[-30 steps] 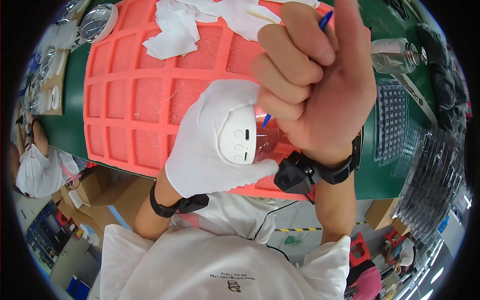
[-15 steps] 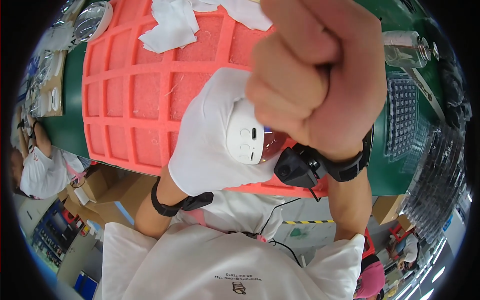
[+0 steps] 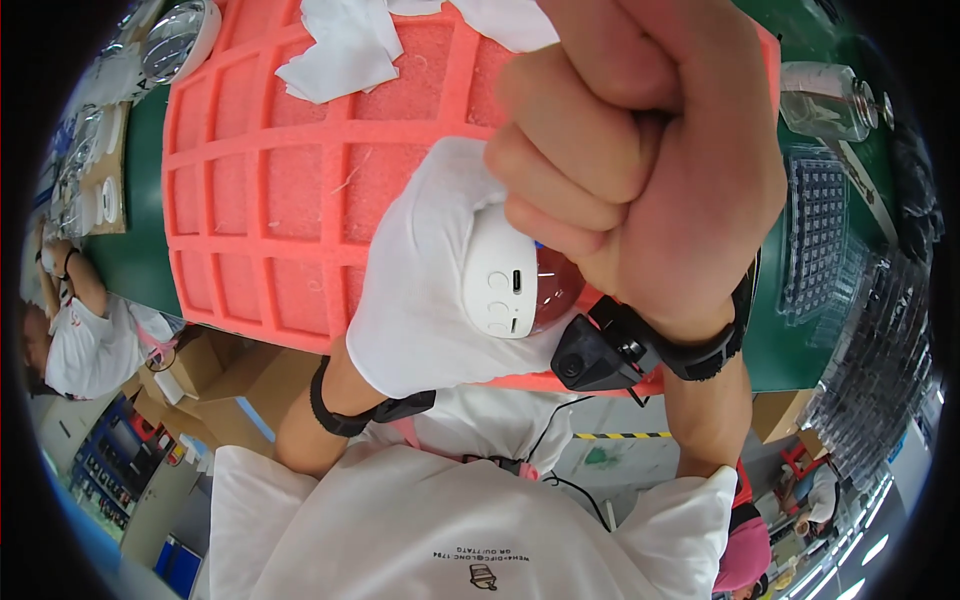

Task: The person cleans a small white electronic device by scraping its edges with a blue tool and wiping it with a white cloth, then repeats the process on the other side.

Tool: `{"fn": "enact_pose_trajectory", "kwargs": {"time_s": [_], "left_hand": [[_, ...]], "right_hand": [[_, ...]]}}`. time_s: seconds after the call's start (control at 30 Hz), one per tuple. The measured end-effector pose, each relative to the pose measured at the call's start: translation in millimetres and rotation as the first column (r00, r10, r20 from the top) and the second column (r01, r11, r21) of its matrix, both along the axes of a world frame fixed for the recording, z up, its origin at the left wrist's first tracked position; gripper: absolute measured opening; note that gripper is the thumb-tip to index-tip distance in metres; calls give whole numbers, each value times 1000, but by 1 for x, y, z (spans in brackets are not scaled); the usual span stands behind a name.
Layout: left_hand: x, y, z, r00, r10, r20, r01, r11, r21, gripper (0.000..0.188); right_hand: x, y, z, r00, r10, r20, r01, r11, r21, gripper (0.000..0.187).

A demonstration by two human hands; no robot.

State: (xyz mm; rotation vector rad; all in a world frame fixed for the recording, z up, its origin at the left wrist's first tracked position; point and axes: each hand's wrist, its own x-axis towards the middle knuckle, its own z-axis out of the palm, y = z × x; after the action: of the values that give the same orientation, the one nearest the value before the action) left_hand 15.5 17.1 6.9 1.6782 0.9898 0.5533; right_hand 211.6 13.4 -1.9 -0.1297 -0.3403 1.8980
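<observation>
My left hand (image 3: 420, 290), in a white glove, holds a small white rounded device (image 3: 498, 275) with a clear dome, a port and small buttons facing me. My bare right hand (image 3: 650, 170) is a tight fist raised close to the camera, just above and right of the device. A blue tool tip (image 3: 539, 243) shows under the fist against the dome; the rest of the tool is hidden. A black strap with a small camera (image 3: 600, 355) sits on my right wrist. Both hands are over a pink foam grid tray (image 3: 260, 200).
White cloths (image 3: 340, 50) lie on the tray's far end. The tray rests on a green table (image 3: 130, 265). A glass bottle (image 3: 830, 100) and stacked dark blister trays (image 3: 820, 230) stand at the right. Another person (image 3: 70, 345) sits at the left; cardboard boxes (image 3: 230, 370) are below.
My right fist has risen closer to the camera and now hides the blue tool's upper end. My left hand has turned the white device slightly and lifted it a little.
</observation>
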Motion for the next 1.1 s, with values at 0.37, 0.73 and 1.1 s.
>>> {"fn": "enact_pose_trajectory", "kwargs": {"time_s": [0.37, 0.73, 1.1], "left_hand": [[-2, -4, -11, 995, -5, 102, 1, 999, 37, 66], [-8, -1, -8, 996, -87, 26, 81, 979, 186, 68], [2, -5, -10, 995, 6, 102, -26, 978, 205, 56]], "right_hand": [[-13, 1, 5, 1000, -7, -17, 7, 999, -38, 44], [-16, -7, 13, 1000, -10, -22, 8, 997, -72, 45], [-27, -8, 19, 1000, -20, -19, 17, 994, -112, 45]]}}
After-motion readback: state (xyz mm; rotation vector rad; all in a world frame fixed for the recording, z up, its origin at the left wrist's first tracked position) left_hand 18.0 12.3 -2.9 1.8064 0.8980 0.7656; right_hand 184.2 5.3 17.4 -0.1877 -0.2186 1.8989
